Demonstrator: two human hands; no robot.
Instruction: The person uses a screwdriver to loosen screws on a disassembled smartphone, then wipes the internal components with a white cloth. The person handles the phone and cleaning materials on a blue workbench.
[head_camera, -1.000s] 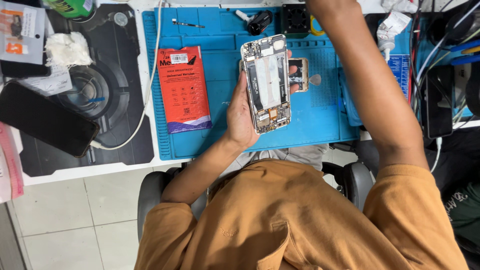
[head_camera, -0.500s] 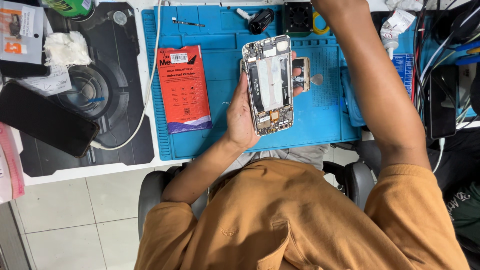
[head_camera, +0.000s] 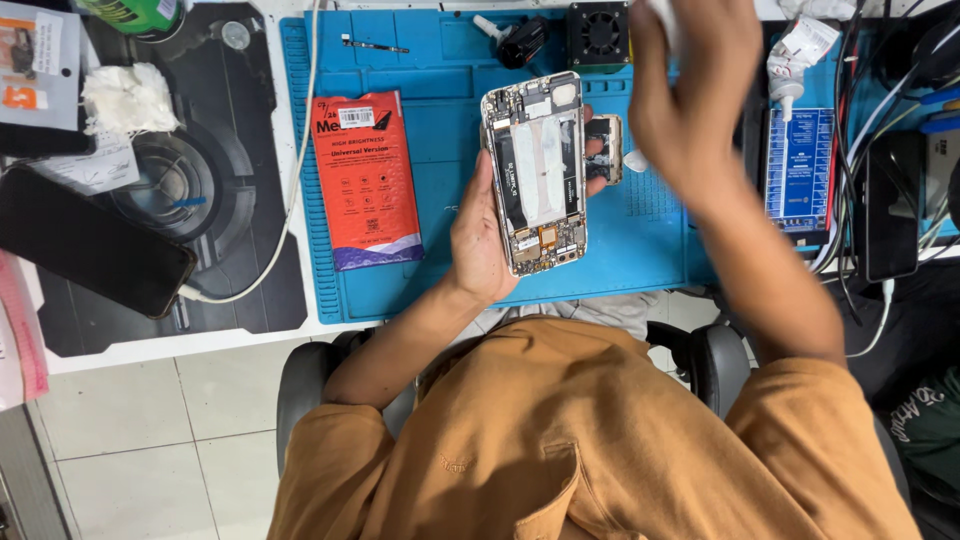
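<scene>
My left hand grips an opened phone by its edges and holds it upright over the blue work mat. The phone's back is off, showing circuit boards and a pale strip down its middle. My right hand hovers to the right of the phone's top, fingers curled around a small white thing that is mostly hidden at the frame's top edge. A small phone part lies on the mat just behind the phone.
An orange-red flat box lies on the mat's left side. A small fan and a black tool sit at the back. A blue board and cables lie right. Left are a dark phone, tissue and white cable.
My right hand, earlier reaching out past the top edge, has come back down into view beside the phone. The phone in my left hand has barely shifted.
</scene>
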